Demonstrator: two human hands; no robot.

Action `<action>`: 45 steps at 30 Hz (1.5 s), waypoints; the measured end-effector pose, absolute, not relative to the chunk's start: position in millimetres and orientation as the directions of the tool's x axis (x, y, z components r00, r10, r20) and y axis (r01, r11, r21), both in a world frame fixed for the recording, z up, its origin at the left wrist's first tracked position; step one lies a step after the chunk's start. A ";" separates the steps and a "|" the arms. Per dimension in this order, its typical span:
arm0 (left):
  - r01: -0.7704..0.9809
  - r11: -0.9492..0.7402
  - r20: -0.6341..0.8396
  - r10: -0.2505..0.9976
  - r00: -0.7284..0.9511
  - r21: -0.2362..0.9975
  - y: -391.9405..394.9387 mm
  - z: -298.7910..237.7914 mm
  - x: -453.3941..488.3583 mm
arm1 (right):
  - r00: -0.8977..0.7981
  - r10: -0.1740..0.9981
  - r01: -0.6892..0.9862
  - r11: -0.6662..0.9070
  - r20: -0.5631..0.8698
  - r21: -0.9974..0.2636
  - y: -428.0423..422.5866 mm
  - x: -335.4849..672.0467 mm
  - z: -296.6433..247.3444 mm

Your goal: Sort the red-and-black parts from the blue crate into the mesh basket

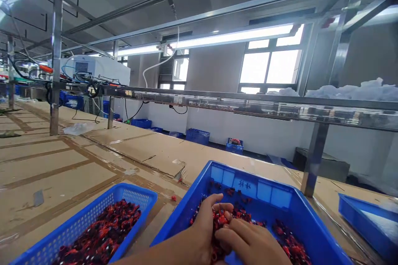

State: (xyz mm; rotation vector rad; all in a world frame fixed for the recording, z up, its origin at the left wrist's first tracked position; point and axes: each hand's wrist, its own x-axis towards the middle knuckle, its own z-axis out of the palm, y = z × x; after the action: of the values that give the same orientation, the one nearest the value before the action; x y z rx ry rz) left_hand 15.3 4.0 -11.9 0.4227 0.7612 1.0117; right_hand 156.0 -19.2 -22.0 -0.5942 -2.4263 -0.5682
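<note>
Cardboard-covered table [62,174] runs below bright windows [270,66]; on my feed, left hand [207,225] and right hand [251,244] are grasping red-black parts [222,219] inside a blue crate [245,186].

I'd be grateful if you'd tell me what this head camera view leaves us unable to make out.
Head view:
Red-and-black parts between the left hand and right hand: hidden by fingers.
Near wall of the blue crate: cut off by the bottom edge.
Distant floor crate contents: too small.
</note>
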 end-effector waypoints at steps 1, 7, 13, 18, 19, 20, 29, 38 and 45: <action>-0.600 0.496 -0.403 0.866 0.295 0.628 3.2 -11.6 15.6 | -0.731 0.269 0.521 0.813 0.627 0.258 -21.8 152.6 -22.6; -0.613 0.498 -0.415 0.864 0.287 0.613 0.1 -7.5 18.2 | -0.652 0.366 0.451 0.891 0.664 -0.049 -36.5 145.2 -19.2; -0.443 0.479 -0.391 0.877 0.278 0.758 -0.1 -8.0 16.8 | -0.495 0.860 -0.223 0.010 0.122 -0.975 -32.1 145.1 -10.0; -0.336 0.367 -0.273 0.915 0.296 0.867 -2.2 -0.3 16.4 | -0.511 0.859 -0.502 -0.261 0.039 -0.825 -23.7 147.3 -9.8; -0.314 0.336 -0.245 0.924 0.295 0.888 -3.1 1.6 16.2 | -0.512 0.858 -0.509 -0.274 0.031 -0.816 -23.7 147.9 -9.5; -0.296 0.305 -0.217 0.930 0.297 0.905 -4.1 3.3 15.9 | -0.511 0.859 -0.513 -0.283 0.024 -0.811 -24.0 148.4 -9.0; -0.248 0.235 -0.159 0.943 0.292 0.940 -6.4 7.1 13.9 | -0.550 0.834 -0.503 -0.379 -0.052 -0.777 -19.8 159.9 -2.4; -0.125 0.160 -0.128 0.965 0.229 0.979 -4.0 0.5 17.4 | -0.383 0.808 0.447 0.586 0.448 -0.676 -32.3 168.8 11.6; -0.042 0.035 -0.025 0.975 0.222 0.999 -4.1 -5.8 20.3 | -0.376 0.827 0.566 0.562 0.418 -0.603 -28.8 160.2 4.0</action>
State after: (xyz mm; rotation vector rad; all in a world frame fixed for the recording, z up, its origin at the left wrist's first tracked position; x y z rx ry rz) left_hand 20.3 -4.1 -5.8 1.2517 1.0253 1.0437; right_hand 160.2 -28.8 4.0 -1.1126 -2.0894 0.4730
